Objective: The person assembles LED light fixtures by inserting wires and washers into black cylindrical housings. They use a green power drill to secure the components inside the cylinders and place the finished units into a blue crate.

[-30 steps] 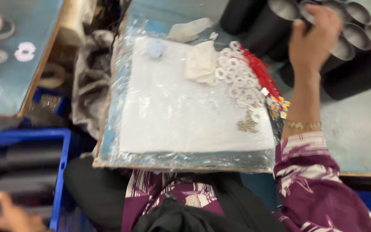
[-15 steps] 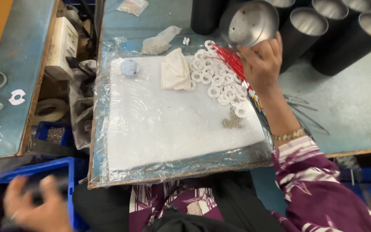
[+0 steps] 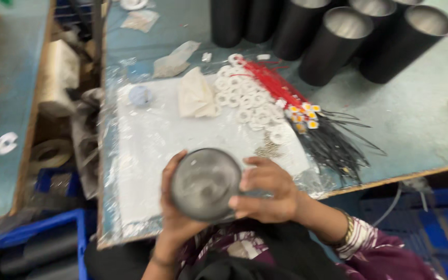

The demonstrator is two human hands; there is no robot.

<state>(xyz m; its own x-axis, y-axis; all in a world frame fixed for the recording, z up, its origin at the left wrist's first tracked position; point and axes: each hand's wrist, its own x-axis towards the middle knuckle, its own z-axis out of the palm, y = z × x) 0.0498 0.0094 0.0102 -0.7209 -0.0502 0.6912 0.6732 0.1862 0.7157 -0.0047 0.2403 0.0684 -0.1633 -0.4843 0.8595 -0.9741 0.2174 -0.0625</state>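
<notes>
The left hand (image 3: 175, 218), which was down by the blue crate (image 3: 53, 233) a second ago, has come up to cup the black cylinder (image 3: 205, 184) from below. The right hand (image 3: 265, 192) — just now lifting that cylinder from the row of black tubes (image 3: 333, 44) — grips its other side, so both hands now hold it, open end up, over the near edge of the white work sheet (image 3: 182, 135).

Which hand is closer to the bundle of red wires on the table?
Right. The right hand lies below the red wires, holding the metal cylinder. The left hand grips its far side, farther away.
</notes>
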